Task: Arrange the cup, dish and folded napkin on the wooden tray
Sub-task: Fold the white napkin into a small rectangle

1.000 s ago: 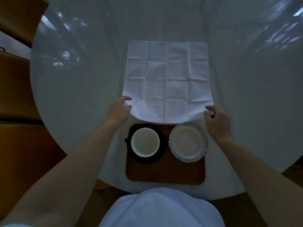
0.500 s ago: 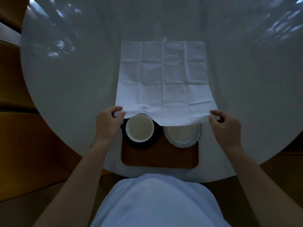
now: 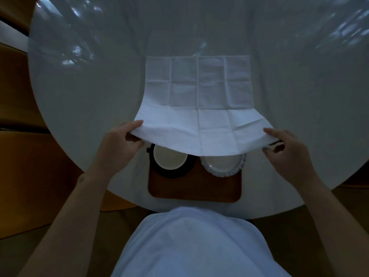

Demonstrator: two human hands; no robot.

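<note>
Head view, looking down: a white napkin (image 3: 199, 96) lies unfolded on the round white table (image 3: 89, 100), its crease lines marking a grid; the far part rests flat on the table, while the near edge is lifted off it and sags in a shallow curve between the two hands. Left hand (image 3: 117, 148) pinches the near left corner — thumb on top of the cloth, the other fingers curled beneath it; right hand (image 3: 287, 152) pinches the near right corner in the same way, thumb over the edge, fingers bent under. Both hands are clamped on the napkin and hold nothing else.

Below the raised edge sits the wooden tray (image 3: 195, 188), at the near rim of the table just in front of the person's torso; it is a rounded rectangle of dark brown wood. On its far left stands the cup (image 3: 169, 159), white inside, resting on a black saucer (image 3: 173, 172), with a small dark handle showing at its left; on the far right, just beside the saucer, stands the dish (image 3: 223, 164), pale in the middle with a patterned rim. The hanging napkin edge hides the far parts of both cup and dish; whether the cloth touches them cannot be told. The near half of the tray is bare wood. A light blue shirt (image 3: 191, 242) fills the bottom of the view; a wooden floor (image 3: 24, 156) shows to the left of the table.
</note>
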